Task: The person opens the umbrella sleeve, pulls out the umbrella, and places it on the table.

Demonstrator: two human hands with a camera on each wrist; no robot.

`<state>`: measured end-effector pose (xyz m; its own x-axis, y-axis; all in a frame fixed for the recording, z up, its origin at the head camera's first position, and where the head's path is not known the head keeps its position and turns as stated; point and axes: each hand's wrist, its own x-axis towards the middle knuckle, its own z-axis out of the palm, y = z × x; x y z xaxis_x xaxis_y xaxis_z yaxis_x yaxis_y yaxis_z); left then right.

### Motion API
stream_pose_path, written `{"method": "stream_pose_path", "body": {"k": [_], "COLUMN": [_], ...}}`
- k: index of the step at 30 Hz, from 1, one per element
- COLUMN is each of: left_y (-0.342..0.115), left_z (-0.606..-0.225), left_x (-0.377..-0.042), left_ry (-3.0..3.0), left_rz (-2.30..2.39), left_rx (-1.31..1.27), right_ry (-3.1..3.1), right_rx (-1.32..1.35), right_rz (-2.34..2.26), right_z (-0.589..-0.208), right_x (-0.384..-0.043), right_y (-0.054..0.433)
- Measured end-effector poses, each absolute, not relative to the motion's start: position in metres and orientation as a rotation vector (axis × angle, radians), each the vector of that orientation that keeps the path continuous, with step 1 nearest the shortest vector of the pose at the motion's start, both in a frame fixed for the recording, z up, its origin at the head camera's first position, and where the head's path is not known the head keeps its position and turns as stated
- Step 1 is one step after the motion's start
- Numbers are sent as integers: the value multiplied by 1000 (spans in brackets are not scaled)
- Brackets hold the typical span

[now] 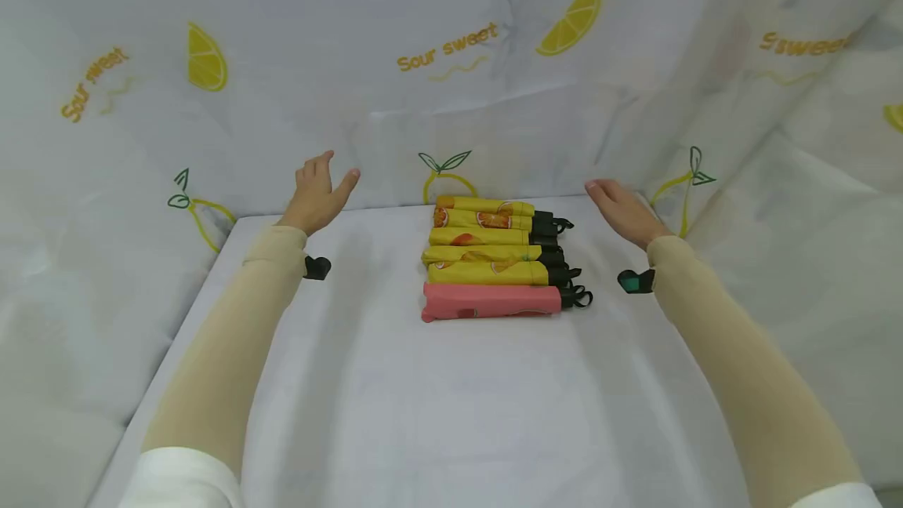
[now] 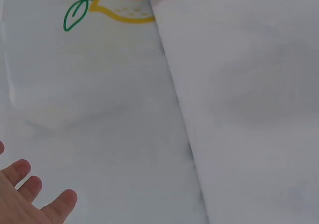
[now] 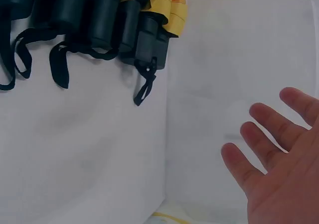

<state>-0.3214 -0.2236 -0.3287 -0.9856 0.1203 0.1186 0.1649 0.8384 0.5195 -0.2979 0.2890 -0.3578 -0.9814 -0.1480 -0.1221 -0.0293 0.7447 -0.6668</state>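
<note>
Several folded umbrellas lie side by side on the white table in the head view, handles to the right. The nearest is a pink umbrella (image 1: pixel 494 301); behind it are yellow umbrellas (image 1: pixel 487 273) with orange-fruit prints. In the right wrist view, black handles (image 3: pixel 102 22) with strap loops fill the upper left. My left hand (image 1: pixel 317 194) hovers left of the row, fingers spread and holding nothing. To the row's right, near the handles, my right hand (image 1: pixel 624 212) is raised with extended fingers (image 3: pixel 269 127), apart from the umbrellas.
A white cloth with lemon prints (image 1: pixel 571 22) and "Sour sweet" lettering hangs behind and beside the table (image 1: pixel 451 406). The table's back edge runs just beyond the farthest umbrella. Small dark wrist devices (image 1: pixel 317 267) sit below both hands.
</note>
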Motion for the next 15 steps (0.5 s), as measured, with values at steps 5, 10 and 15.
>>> {"method": "stream_pose_path", "body": {"k": [5,10,15], "left_y": [-218,-210,-204], "left_z": [-337,-335,-336], "left_x": [-311,-302,-295], "left_ry": [-2936,-2964,-3053], "left_rz": [-935,-1052,-1197], "left_rx": [-288,-339,-391], "right_ry": [2740,2760,2757], "right_rx": [-179,-224,-268], "right_rz": [-1069,-1077,-1073], "right_z": [-373,-379,-382], "right_x": [-281,-261,-245], "right_y": [305,316,316]}}
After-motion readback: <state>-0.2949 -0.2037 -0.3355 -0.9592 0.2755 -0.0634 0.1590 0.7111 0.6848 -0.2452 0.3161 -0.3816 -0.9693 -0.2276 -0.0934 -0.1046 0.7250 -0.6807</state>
